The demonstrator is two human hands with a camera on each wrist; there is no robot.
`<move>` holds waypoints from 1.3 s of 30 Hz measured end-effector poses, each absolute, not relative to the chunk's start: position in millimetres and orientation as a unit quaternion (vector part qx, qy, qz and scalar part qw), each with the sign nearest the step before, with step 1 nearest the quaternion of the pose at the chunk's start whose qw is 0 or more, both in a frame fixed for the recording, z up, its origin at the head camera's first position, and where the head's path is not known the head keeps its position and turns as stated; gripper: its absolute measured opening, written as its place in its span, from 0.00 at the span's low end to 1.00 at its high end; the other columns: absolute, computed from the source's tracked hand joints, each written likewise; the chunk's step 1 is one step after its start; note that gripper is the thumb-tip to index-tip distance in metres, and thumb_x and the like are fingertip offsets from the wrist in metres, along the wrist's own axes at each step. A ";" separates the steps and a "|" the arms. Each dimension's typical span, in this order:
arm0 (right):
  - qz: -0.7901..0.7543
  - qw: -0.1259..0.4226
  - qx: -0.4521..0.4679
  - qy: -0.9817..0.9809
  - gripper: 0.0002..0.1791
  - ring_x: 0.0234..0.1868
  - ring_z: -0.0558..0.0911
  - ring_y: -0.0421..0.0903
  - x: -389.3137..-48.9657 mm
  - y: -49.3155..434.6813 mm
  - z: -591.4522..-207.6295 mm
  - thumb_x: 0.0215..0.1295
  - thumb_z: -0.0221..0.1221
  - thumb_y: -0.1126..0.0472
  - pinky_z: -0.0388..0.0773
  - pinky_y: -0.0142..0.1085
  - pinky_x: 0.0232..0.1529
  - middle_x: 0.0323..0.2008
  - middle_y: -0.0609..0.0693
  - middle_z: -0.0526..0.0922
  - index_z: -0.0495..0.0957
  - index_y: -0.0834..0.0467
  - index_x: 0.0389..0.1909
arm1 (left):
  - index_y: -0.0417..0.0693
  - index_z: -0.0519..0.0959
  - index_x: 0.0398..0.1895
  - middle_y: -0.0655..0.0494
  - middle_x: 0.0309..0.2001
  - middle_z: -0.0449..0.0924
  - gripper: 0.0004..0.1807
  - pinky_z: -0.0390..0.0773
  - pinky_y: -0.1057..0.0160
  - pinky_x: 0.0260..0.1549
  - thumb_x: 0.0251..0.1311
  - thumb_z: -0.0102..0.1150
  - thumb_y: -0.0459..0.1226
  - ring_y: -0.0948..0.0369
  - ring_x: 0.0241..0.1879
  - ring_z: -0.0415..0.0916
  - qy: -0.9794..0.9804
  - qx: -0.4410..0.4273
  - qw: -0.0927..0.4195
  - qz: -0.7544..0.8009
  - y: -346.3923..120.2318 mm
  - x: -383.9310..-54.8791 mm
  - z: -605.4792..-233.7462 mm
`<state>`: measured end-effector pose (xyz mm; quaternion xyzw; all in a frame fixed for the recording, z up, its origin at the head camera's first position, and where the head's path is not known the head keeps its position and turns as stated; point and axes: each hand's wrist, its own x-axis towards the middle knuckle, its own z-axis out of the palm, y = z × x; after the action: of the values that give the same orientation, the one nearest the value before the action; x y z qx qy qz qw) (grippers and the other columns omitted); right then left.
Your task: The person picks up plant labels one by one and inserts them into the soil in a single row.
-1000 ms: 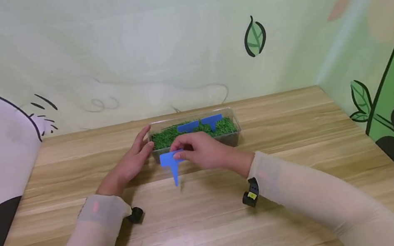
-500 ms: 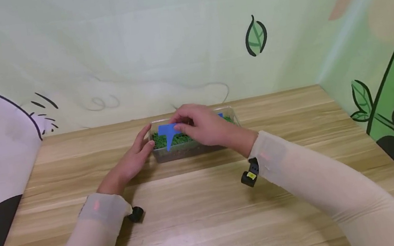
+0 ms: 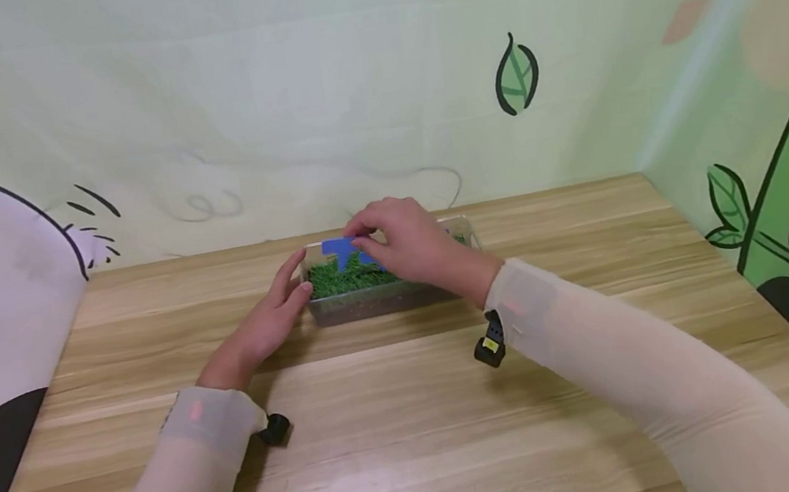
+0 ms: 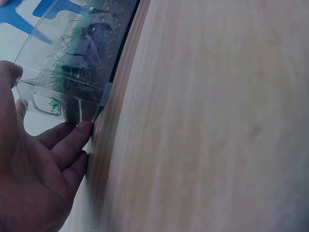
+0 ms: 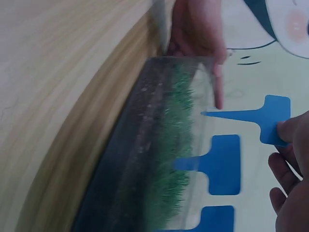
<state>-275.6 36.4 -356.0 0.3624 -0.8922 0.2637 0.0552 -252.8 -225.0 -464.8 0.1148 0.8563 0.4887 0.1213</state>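
Note:
A clear plastic box stands near the back of the table with dark soil and green grass inside. My left hand touches the box's left end, its fingers fairly straight against the end wall. Between thumb and fingers my right hand pinches a blue T-shaped plant label by its head. Its pointed stake hangs over the left part of the grass; the right wrist view shows the tip just short of the blades. Two more blue labels, a nearer one and another, stand in the grass, mostly hidden by my right hand in the head view.
The wooden table runs out in front of the box. Close behind it rises a pale green wall cloth with cartoon drawings. A small black camera is worn on the left wrist, another on the right.
My right hand has carried the label from in front of the box up and back, over the grass. The left hand has stayed at the box's left end.

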 end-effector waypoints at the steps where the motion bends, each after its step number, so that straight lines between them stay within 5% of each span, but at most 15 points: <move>1: 0.247 0.059 0.361 -0.897 0.11 0.49 0.81 0.43 -277.2 34.8 -357.5 0.74 0.58 0.57 0.73 0.46 0.60 0.45 0.44 0.87 0.85 0.52 0.50 | 0.76 0.37 0.80 0.38 0.79 0.48 0.34 0.48 0.36 0.72 0.79 0.36 0.54 0.37 0.76 0.50 0.856 0.115 0.121 0.488 -225.1 -252.8 -464.5; 39: 0.177 0.070 0.371 -0.909 0.11 0.50 0.79 0.45 -289.0 9.8 -376.2 0.74 0.58 0.53 0.69 0.51 0.59 0.43 0.40 0.87 0.86 0.46 0.49 | 0.72 0.37 0.81 0.34 0.77 0.50 0.34 0.53 0.36 0.71 0.79 0.36 0.51 0.37 0.74 0.54 0.852 0.126 0.117 0.495 -226.7 -251.1 -464.1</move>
<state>-289.0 9.8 -376.2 0.3707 -0.9090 0.1771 0.0699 -251.1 -226.7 -464.1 0.1263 0.8519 0.4946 0.1171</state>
